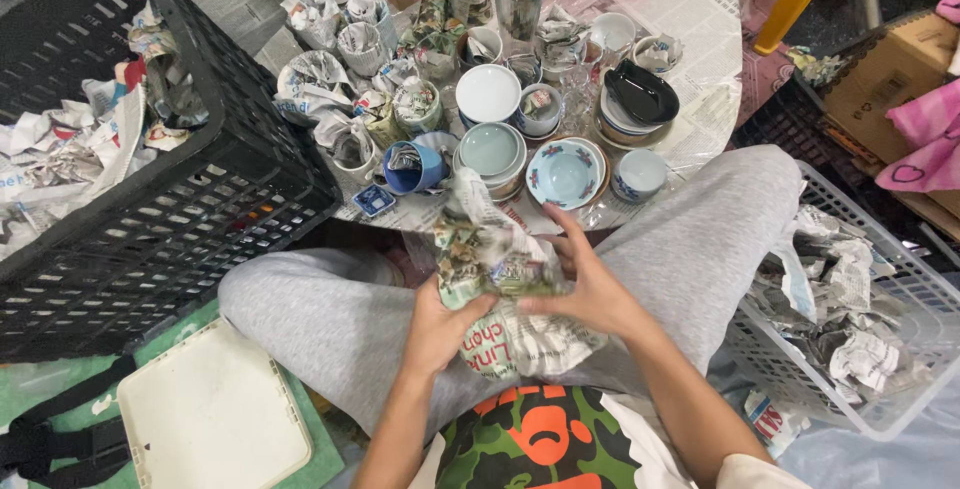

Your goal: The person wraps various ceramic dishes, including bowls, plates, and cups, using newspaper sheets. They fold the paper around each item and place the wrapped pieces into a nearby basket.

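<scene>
Both hands [520, 299] around newspaper-wrapped bundle [495, 264], perhaps crockery, above lap

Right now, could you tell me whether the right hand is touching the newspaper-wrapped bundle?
Touching. The head view shows the right hand with its fingers pressed onto the newspaper-wrapped bundle, while the left hand grips it from below.

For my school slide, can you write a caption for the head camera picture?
Both hands, left hand and right hand, hold a newspaper-wrapped bundle over grey-trousered knees, near bowls and cups on a round table.
</scene>
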